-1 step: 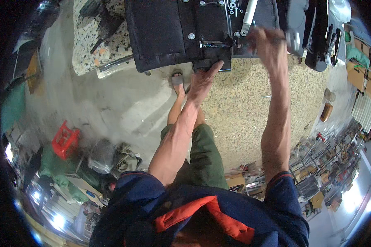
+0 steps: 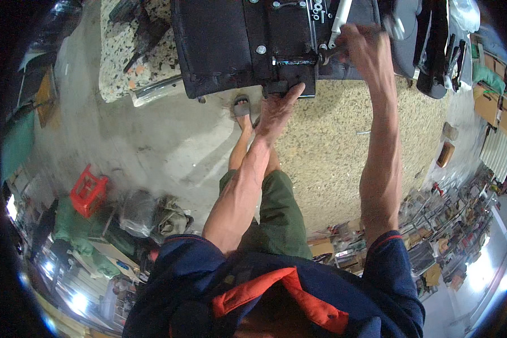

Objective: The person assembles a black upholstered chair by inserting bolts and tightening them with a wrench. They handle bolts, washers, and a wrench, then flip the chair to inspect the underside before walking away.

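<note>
the left hand (image 2: 276, 110) is bracing the black seat frame (image 2: 236, 42) with fingers spread flat, while the right hand (image 2: 363, 48) is gripping a tool handle (image 2: 335, 52); bolts are already seated, so fastening looks partly done.

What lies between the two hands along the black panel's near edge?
In the head view, a small black bracket on the panel separates left hand from right hand.

matt black seat panel (image 2: 231, 45), speckled rough floor (image 2: 332, 146)

A black seat panel (image 2: 236, 45) with silver bolts fills the upper middle of the frame. Lower left sits a red crate (image 2: 88, 190). The floor (image 2: 332, 152) is speckled tan. Shorts (image 2: 276, 217) are olive green.
</note>
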Tool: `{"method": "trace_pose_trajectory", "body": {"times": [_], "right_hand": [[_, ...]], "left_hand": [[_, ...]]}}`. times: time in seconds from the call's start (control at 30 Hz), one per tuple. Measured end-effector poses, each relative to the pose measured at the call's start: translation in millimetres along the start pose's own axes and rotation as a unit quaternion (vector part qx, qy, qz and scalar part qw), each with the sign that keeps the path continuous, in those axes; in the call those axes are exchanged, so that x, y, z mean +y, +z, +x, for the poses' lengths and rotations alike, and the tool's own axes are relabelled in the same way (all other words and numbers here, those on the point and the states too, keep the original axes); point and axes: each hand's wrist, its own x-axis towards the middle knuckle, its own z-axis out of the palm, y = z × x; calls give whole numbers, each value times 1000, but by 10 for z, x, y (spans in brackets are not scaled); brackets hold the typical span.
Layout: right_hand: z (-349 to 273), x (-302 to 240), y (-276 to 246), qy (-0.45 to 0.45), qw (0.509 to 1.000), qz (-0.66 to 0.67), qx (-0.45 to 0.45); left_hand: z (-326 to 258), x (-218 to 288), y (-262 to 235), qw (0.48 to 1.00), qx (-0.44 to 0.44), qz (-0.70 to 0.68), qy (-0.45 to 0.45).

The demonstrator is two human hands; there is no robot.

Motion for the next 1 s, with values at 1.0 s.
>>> {"method": "trace_pose_trajectory", "body": {"times": [1.0], "right_hand": [[-1491, 368, 700, -143, 973, 33, 180]], "left_hand": [[22, 305, 86, 993, 8, -15, -116]]}}
